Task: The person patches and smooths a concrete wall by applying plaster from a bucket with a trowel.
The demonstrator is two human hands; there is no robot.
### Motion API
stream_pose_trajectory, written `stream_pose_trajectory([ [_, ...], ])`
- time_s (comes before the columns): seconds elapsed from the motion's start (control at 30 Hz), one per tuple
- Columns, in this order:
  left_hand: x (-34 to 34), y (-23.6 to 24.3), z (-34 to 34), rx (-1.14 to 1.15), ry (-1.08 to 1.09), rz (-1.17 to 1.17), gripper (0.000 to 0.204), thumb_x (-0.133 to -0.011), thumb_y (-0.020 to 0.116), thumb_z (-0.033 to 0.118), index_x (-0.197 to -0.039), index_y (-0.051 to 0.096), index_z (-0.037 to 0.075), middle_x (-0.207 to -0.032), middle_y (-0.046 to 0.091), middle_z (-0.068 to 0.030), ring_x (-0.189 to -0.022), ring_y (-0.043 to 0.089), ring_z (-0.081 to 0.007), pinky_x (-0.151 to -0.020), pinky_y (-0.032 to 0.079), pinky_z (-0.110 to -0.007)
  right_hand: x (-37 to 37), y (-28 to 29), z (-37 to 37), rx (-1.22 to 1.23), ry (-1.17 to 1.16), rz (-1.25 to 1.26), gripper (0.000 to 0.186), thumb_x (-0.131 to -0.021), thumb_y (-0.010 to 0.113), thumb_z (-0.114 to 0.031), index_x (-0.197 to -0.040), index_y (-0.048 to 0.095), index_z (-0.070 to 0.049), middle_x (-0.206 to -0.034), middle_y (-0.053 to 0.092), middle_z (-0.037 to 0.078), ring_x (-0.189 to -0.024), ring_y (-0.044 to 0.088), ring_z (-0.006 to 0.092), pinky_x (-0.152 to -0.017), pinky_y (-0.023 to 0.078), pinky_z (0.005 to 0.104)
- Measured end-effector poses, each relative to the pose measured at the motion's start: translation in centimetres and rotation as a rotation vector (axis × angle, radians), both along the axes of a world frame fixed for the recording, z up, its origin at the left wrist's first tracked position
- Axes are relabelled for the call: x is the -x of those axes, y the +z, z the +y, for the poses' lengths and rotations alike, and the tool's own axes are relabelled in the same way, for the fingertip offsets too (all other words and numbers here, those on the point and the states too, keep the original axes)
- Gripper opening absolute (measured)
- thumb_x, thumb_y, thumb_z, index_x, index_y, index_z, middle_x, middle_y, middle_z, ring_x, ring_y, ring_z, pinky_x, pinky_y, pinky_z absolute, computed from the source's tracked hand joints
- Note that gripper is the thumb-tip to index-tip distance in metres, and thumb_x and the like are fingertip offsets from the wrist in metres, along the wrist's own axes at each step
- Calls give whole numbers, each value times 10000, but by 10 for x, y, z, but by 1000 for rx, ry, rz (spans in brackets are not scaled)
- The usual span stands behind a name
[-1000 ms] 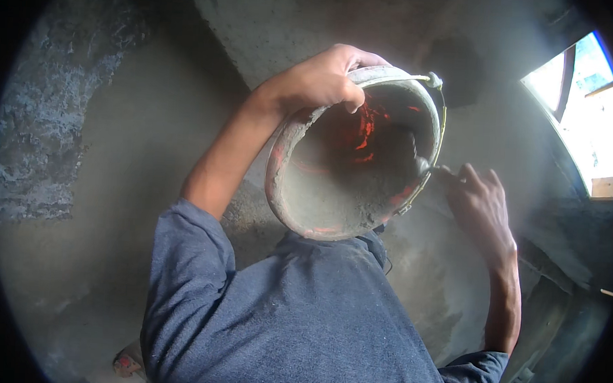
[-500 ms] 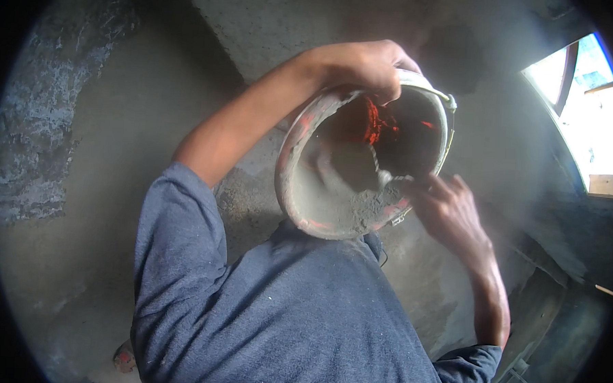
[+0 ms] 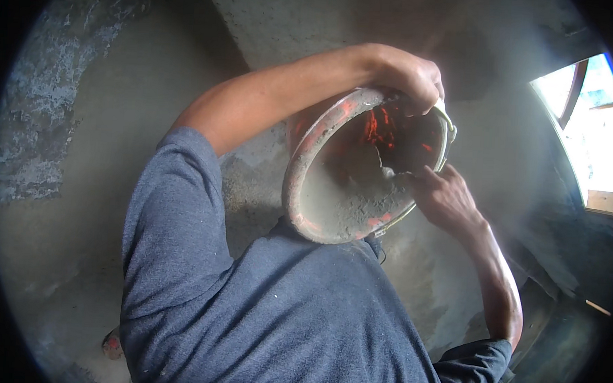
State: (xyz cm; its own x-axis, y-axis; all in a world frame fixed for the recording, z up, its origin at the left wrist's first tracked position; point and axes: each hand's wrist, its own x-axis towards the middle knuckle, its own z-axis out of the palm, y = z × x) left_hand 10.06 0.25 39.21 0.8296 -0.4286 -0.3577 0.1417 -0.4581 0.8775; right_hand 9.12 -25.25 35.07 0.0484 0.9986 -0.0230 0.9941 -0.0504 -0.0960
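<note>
A mortar-caked bucket (image 3: 293, 194) is tilted in front of my chest, its mouth facing up at me. Reddish plastic shows through the grey crust, and wet grey mortar (image 3: 333, 205) lies along its lower inside. My left hand (image 3: 415, 80) reaches over the top with fingers closed around the far rim, beside the wire handle (image 3: 449, 122). At the right side of the mouth, my right hand (image 3: 445, 197) is closed on what looks like a trowel (image 3: 388, 172). Its thin bent shank, smeared with mortar, reaches inside; the grip is hidden in my fingers and the blade is hard to make out.
Rough grey plastered surfaces surround me, with a pale flaking patch (image 3: 35, 132) at the left. A bright window opening (image 3: 590, 128) is at the right, with a wood piece (image 3: 600, 200) at its bottom. A small reddish object (image 3: 112, 345) shows at lower left.
The bucket has turned and tipped, so its mouth looks narrower. My left hand has shifted right with the rim. The right hand and the trowel stay at the mouth's right side.
</note>
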Motion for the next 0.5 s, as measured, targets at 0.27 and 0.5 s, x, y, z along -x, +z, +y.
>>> stream_pose_trajectory([
  [0.27, 13, 17, -21, 13, -60, 60, 541, -513, 535, 17, -1037, 643, -57, -752, 629, -109, -639, 557, -167, -563, 448, -297, 43, 0, -11, 34, -121, 356, 267, -811, 645, -95, -1074, 670, -132, -926, 631, 51, -796, 612, 225, -717, 520, 392],
  [0.5, 16, 13, -29, 62, -80, 33, 588, -508, 549, 22, -1084, 628, -65, -847, 651, -137, -722, 588, -203, -642, 480, -315, 35, 32, -10, -33, -249, 348, 391, -757, 706, -139, -1140, 634, -120, -818, 550, 72, -718, 575, 252, -705, 491, 381],
])
